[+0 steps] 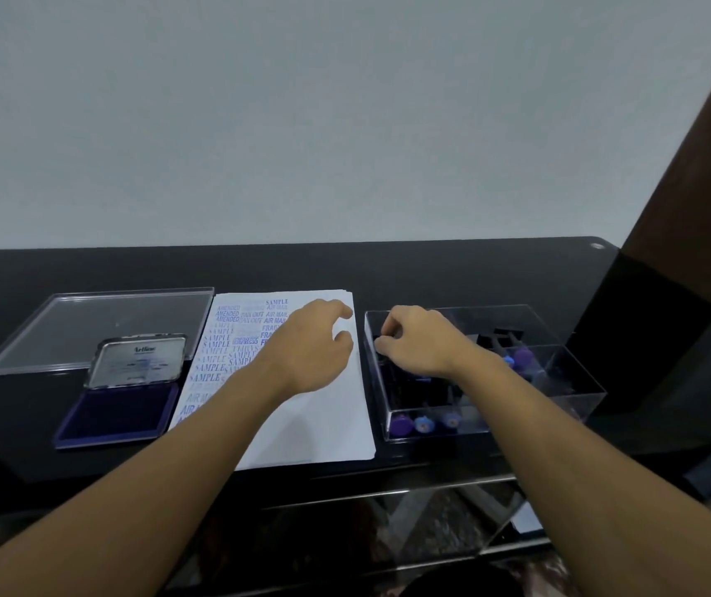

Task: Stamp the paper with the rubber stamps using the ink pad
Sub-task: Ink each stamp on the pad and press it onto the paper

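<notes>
Okay, head view only. Task partly done: the paper (336,424) already has lots of blue prints on its left and top part (SAMPLE, AMENDED, AIR MAIL, EXPRESS). Its right half and lower part are blank, so plenty of room is left. The ink pad (117,413) lies open on the counter (44,269) just left of the paper, with its metal cover tipped up behind it. A clear lid (100,325) lies flat further back.

The stamps (425,423) sit in a clear box (560,381) just right of the paper. Purple and blue handle ends show at the near wall and more at the right side. I'd judge this as the pick-a-stamp step, with inking and pressing to follow.

My left hand (310,342) is over the upper middle of the paper, fingers loosely curved, thumb apart, holding nothing. Can't tell if it rests on the sheet or floats above it.

My right hand (418,342) reaches into the far left end of the box, fingers curled down onto something dark there, likely a stamp. Can't tell if it actually has a grip. The other stamps lie under and to the right of that wrist. The ink pad is well away from both hands, across the paper.
</notes>
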`<state>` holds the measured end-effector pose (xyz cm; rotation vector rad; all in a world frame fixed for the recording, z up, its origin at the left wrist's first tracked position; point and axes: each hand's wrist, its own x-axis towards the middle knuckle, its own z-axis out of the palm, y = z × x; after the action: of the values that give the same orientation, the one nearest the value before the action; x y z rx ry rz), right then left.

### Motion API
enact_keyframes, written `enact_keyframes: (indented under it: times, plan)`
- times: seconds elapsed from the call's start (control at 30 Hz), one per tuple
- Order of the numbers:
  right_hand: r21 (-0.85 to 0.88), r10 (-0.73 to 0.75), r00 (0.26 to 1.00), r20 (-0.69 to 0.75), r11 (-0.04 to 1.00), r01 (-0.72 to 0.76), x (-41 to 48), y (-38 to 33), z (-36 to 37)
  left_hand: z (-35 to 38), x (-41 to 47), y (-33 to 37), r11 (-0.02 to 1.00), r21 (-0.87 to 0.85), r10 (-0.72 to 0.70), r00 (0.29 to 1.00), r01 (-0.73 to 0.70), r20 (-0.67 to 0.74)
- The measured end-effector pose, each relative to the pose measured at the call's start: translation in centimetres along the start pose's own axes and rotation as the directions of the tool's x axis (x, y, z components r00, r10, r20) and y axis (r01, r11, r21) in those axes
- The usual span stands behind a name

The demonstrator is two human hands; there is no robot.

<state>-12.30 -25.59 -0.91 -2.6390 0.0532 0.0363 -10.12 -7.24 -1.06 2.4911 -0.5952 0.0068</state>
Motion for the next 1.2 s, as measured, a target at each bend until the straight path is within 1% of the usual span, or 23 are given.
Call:
enact_keyframes:
  times: [0.13,0.5,0.63,0.77,0.83,0.9,1.0,1.07,1.13,1.2]
  plan:
    - [-0.007,-0.005,1.0,-0.016,1.0,0.005,0.0,0.2,0.2,0.2,0.2,0.8,1.0,-0.012,0.017,1.0,-0.018,-0.006]
    - [0.067,-0.026,0.984,-0.177,0.997,0.038,-1.6,2.2,-2.0,1.5,1.1,3.8,0.993,-0.049,0.104,0.994,-0.105,-0.014]
    - [0.098,0.024,0.959,-0.283,0.995,0.004,-2.1,3.5,-4.8,1.9,1.6,5.1,0.988,-0.065,0.137,0.99,-0.138,-0.016]
    - [0.089,0.116,0.936,-0.333,0.992,-0.092,-2.4,5.7,-7.5,2.4,2.1,6.6,0.983,-0.073,0.167,0.986,-0.167,-0.001]
    - [0.075,0.162,0.931,-0.327,0.987,-0.145,-2.4,6.8,-8.3,2.9,2.3,7.4,0.982,-0.077,0.176,0.984,-0.174,0.013]
    - [0.05,0.199,0.936,-0.29,0.98,-0.193,-2.3,7.7,-8.5,3.6,2.5,8.3,0.98,-0.059,0.192,0.981,-0.189,0.042]
    - [-0.007,0.238,0.941,-0.24,0.969,-0.247,-2.3,8.6,-8.2,5.2,2.7,8.9,0.971,0.083,0.214,0.971,-0.223,0.105]
    - [-0.036,0.251,0.948,-0.197,0.964,-0.263,-2.3,8.9,-7.9,6.3,2.8,8.6,0.956,0.187,0.201,0.97,-0.225,0.139]
    - [-0.051,0.257,0.954,-0.155,0.962,-0.268,-2.3,9.1,-7.6,7.1,2.9,8.1,0.948,0.229,0.188,0.97,-0.22,0.153]
    - [-0.078,0.26,0.957,-0.129,0.959,-0.271,-2.1,9.3,-7.4,7.5,2.8,7.7,0.944,0.242,0.197,0.971,-0.225,0.133]
